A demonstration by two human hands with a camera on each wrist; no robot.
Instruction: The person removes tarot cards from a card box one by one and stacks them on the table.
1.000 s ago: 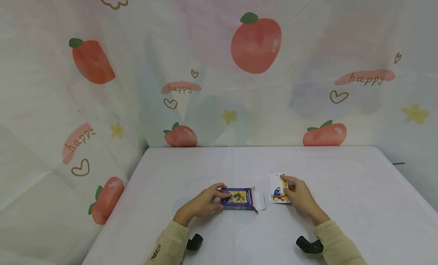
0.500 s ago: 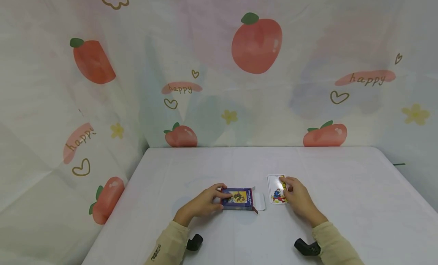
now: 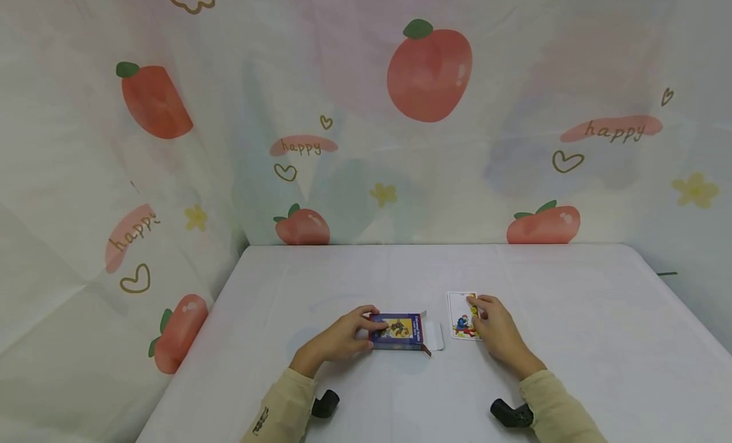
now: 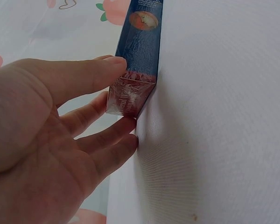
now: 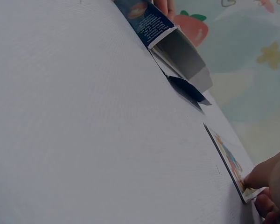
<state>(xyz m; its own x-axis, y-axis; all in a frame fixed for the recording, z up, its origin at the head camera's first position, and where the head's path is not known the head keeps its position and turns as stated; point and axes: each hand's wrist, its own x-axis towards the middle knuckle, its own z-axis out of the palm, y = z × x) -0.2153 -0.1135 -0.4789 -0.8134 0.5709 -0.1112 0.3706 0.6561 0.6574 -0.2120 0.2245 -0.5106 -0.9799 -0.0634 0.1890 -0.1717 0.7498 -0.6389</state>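
My left hand [image 3: 340, 336] holds the closed end of a dark blue card box [image 3: 396, 332], with a finger over its yellow picture. In the left wrist view the thumb [image 4: 114, 66] presses the box's edge. The opposite end faces right with its flaps [image 3: 434, 336] spread, and the right wrist view looks into its grey inside [image 5: 179, 52]. Just right of the flaps lies a picture card [image 3: 462, 317], white with a colourful figure, on the table. My right hand [image 3: 499, 328] pinches its right edge, thumb on the picture; a thin dark edge [image 5: 225, 164] shows along the card's side.
A white cloth [image 3: 400, 392] covers the table. A printed fruit curtain [image 3: 354, 112] rises right behind the table's far edge and along the left side. Black curved pieces stick out at the left [image 3: 325, 405] and right [image 3: 511, 413] sleeves.
Early in this second my right hand shifts slightly left with the card, bringing it a touch nearer to me. The left hand and the box stay in place.
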